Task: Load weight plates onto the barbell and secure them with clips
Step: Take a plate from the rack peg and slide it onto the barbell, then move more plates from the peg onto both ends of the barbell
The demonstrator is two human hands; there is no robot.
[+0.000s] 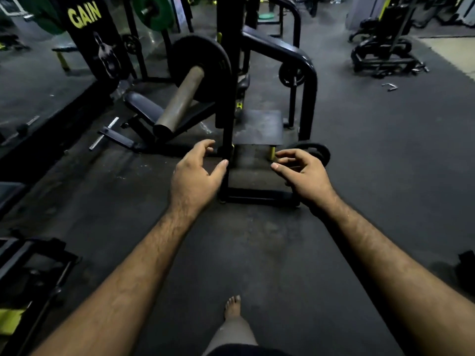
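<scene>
Presently, both hands are held out over the dark floor [257,253] with nothing grasped: the left hand [195,173] is spread open with curved fingers, and the right hand [303,173] is loosely open, its fingers bent. Farther off and to the left, the barbell sleeve [180,98] is seen carrying 1 black weight plate [203,65]. Just behind the right hand, another black plate [313,150] is stored low on the rack frame [305,73].
</scene>
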